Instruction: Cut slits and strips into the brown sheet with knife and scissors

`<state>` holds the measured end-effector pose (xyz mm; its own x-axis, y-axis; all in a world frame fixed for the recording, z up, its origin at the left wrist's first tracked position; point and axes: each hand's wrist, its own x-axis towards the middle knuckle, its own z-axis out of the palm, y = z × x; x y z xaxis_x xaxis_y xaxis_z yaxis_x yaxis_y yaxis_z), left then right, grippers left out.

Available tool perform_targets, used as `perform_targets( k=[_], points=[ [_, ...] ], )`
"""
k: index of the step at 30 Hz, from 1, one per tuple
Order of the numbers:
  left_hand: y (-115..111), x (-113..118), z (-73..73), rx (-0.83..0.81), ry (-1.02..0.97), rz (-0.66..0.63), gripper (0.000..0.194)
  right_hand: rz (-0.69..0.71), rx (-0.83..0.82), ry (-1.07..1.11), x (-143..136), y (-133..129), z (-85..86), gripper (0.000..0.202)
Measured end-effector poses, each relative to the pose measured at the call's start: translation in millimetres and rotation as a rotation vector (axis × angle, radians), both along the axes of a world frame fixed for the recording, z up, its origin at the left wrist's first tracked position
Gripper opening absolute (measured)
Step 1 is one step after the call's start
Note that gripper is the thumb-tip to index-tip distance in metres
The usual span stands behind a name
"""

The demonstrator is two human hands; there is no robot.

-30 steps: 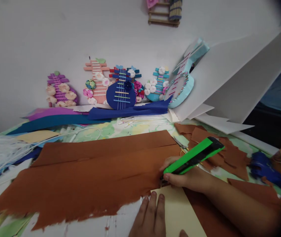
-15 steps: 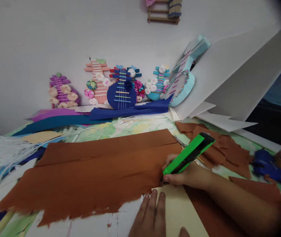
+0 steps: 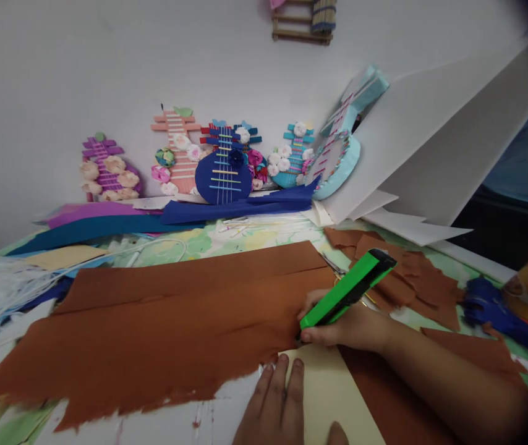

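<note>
My right hand [image 3: 338, 327] is closed round a green and black utility knife [image 3: 350, 287], whose lower end meets the right part of a large brown paper sheet [image 3: 162, 334]. Flat below it lies my left hand [image 3: 276, 398], fingers stretched out, pressing on a cream card [image 3: 329, 389] and the white surface beside it. The brown sheet has a ragged lower edge and a crease along its upper part. More brown paper [image 3: 389, 395] shows under my right forearm. The blade tip is too small to make out.
Scissors [image 3: 335, 266] and torn brown scraps [image 3: 412, 278] lie beyond my right hand. A blue tool [image 3: 486, 303] is at the right, white cords [image 3: 4, 296] at the left. Decorated paper instruments [image 3: 224, 176] lean against the wall.
The whole view has shifted slightly, so most things appear a little further left. Both hands keep nearly the same places on the paper and card, and the knife is still held.
</note>
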<state>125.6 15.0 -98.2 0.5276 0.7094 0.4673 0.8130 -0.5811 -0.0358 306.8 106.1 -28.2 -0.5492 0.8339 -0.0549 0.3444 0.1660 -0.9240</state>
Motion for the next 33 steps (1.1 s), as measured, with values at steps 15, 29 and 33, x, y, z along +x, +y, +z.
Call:
perform_targets(
  k=[15, 29, 33],
  points=[
    [-2, 7, -7.6, 0.074, -0.117, 0.055, 0.05, 0.082, 0.234, -0.095, 5, 6, -1.2, 0.025],
    [1, -3, -3.6, 0.021, 0.038, -0.048, 0.039, 0.077, 0.099, -0.068, 7, 3, 3.1, 0.027],
    [4, -8, 3.2, 0.029, 0.118, -0.112, 0.032, 0.068, -0.05, 0.033, 10, 3, -1.1, 0.028]
  ],
)
